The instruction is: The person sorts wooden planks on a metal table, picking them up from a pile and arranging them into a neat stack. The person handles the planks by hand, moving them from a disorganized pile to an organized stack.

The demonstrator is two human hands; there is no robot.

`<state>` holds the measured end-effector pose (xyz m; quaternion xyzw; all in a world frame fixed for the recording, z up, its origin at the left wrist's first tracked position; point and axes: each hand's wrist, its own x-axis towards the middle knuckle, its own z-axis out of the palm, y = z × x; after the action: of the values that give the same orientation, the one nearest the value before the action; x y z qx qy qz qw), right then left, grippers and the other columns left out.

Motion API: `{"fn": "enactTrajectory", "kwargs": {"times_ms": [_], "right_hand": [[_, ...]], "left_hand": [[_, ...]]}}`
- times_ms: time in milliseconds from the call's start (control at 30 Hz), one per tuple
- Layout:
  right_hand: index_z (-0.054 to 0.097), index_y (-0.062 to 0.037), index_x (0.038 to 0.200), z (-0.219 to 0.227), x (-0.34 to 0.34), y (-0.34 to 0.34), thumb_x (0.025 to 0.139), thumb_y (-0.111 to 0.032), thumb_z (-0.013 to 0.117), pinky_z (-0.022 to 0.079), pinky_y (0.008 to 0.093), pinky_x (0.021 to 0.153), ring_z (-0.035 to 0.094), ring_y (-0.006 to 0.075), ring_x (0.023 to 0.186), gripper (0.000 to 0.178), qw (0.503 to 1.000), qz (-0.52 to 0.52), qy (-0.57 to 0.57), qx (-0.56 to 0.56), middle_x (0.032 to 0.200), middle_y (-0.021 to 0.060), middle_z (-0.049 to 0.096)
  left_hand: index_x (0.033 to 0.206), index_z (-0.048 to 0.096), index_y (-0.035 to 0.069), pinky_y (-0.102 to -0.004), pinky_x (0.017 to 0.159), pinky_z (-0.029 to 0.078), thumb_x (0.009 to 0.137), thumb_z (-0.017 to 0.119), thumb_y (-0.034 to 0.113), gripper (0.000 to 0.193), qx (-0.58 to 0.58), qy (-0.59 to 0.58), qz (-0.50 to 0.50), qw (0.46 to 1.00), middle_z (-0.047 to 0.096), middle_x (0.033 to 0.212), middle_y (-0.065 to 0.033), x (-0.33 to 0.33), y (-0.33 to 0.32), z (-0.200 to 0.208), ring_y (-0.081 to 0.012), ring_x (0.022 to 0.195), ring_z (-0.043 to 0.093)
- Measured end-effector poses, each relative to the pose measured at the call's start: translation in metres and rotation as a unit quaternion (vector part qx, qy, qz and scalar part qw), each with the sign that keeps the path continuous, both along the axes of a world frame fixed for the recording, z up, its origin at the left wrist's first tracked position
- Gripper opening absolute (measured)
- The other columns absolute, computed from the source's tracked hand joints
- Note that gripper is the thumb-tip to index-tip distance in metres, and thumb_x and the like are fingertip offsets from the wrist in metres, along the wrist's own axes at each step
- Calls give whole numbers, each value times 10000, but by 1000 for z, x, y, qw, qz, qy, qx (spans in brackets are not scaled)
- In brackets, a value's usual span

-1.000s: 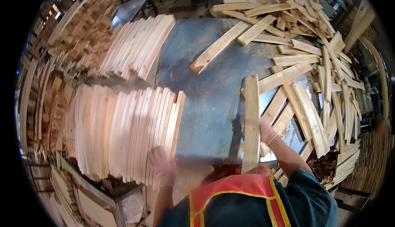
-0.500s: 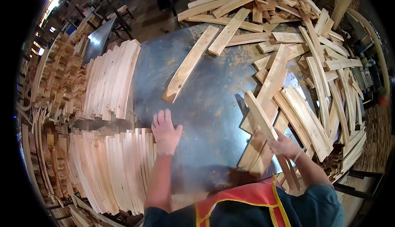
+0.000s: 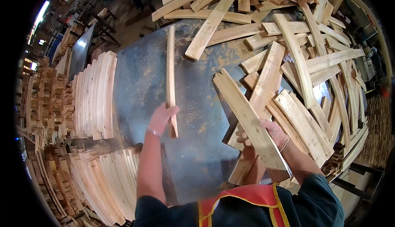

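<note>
My left hand (image 3: 161,119) is closed around the near part of a narrow wooden slat (image 3: 170,68), turned on its edge above the dark metal table (image 3: 195,144). In my right hand (image 3: 276,134) is a wider wooden board (image 3: 243,105), tilted with its far end toward the middle of the table. Fingers show under this board, and the thumb lies against its right edge. Beneath the board lie other short boards (image 3: 242,165), partly hidden by it and my arm.
Two rows of upright slats stand at the left, a far row (image 3: 94,95) and a near row (image 3: 103,177). A loose heap of boards (image 3: 288,58) covers the right and far side. One board (image 3: 210,29) lies near the table's far edge. A hose (image 3: 376,29) hangs at far right.
My left hand has gone from bare table to grip the slat, which is now turned on edge. My right hand has raised and turned a board. The view has shifted slightly.
</note>
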<state>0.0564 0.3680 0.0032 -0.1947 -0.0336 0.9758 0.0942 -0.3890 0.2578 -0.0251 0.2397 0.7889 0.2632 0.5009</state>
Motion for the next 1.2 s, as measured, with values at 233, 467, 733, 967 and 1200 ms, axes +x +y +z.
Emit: {"fn": "enactTrajectory", "kwargs": {"times_ms": [233,467,733,967,1200], "right_hand": [[438,5,1555,13,8,-26,994,-254,722,610,448,995,634,321,1200,680,1000,18,20,13,1254,190,607],[525,3,1507,38,11,-95,1039,-427,674,614,437,949,706,291,1115,653,997,46,-19,-56,1261,184,704],[429,-113,1601,96,62,-180,848,-309,827,586,412,906,636,221,1055,874,987,29,-13,157,1265,117,613],[387,-56,1606,127,186,-186,766,-220,794,554,416,989,654,228,1104,948,909,-119,-181,355,1241,117,652],[548,26,1464,155,470,-209,699,-170,727,594,407,992,736,264,1085,809,734,-500,-308,341,1278,169,718]], "left_hand": [[1453,566,13,-347,920,566,897,756,104,594,149,125,-65,979,703,1121,-84,79,-110,62,-197,1049,687],[1464,580,148,-543,1166,414,732,741,-50,775,407,552,-302,662,594,1381,-114,82,-93,87,-404,1377,518],[1477,583,178,-566,1097,474,878,700,13,633,542,577,-278,545,569,1430,-155,187,-39,84,-427,1347,547],[1514,570,79,-522,1114,473,934,667,76,588,608,502,-238,567,568,1476,-177,358,49,130,-427,1331,563],[1548,498,-10,-451,1184,435,866,797,343,825,290,442,-148,836,587,1466,-248,359,64,33,-427,1381,531]]}}
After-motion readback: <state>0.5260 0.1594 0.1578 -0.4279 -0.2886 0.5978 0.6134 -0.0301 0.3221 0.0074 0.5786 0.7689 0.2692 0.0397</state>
